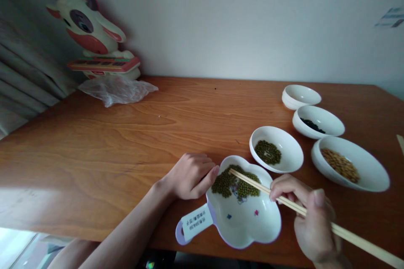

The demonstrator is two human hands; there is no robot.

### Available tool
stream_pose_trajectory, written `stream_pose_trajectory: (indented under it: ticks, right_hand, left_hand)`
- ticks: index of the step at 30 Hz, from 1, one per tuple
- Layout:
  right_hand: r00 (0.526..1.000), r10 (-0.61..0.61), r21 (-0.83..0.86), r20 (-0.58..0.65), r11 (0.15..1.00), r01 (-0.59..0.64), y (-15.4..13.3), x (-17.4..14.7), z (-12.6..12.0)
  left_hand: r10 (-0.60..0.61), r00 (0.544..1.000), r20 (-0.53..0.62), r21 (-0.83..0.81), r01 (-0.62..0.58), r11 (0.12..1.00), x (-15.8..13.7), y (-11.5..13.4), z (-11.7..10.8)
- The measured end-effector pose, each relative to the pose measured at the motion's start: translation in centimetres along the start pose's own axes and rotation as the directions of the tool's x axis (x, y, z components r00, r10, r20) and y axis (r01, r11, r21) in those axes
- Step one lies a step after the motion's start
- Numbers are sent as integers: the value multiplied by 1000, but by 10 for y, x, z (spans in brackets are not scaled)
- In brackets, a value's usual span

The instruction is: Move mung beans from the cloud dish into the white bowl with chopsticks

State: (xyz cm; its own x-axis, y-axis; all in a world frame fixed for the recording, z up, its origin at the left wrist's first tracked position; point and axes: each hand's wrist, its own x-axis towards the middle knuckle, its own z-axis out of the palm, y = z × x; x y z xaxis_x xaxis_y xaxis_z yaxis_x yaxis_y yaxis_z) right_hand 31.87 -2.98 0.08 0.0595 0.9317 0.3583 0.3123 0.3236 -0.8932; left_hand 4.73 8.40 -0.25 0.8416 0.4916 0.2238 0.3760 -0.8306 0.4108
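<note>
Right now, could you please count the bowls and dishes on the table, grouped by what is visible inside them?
Green beans: 2 (handled dish, bowl just behind it)
Dark pieces: 1 (second-farthest bowl)
Light-brown beans: 1 (rightmost bowl)
No contents visible: 1 (farthest bowl)
Total: 5

Through the head camera I see the right hand (pixel 311 235) holding chopsticks (pixel 252 183), tips among green beans (pixel 222 184) in a white dish (pixel 241 232); my left hand (pixel 193 176) rests at its left rim (four white bowls (pixel 292 147) stand farther right).
</note>
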Motion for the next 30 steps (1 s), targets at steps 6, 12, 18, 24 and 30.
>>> stream_pose_trajectory:
  ticks: [6, 12, 18, 24, 30]
  right_hand:
    - [999, 14, 9, 45, 1000, -15, -2, -1, 3]
    - [997, -40, -23, -65, 999, 38, 1, -4, -6]
    - [1000, 9, -4, -24, 1000, -9, 5, -9, -10]
    - [1000, -9, 5, 15, 1000, 9, 1, -8, -3]
    - [999, 45, 76, -14, 996, -43, -1, -9, -4]
  left_hand:
    - [-5, 1000, 0, 4, 5, 1000, 0, -1, 1]
    - [1, 1000, -9, 1, -1, 1000, 1, 1, 0]
    - [-14, 1000, 4, 1, 14, 1000, -1, 0, 0]
    - [-6, 1000, 16, -1, 6, 1000, -1, -1, 0]
    - [-11, 1000, 21, -9, 11, 1000, -1, -1, 0]
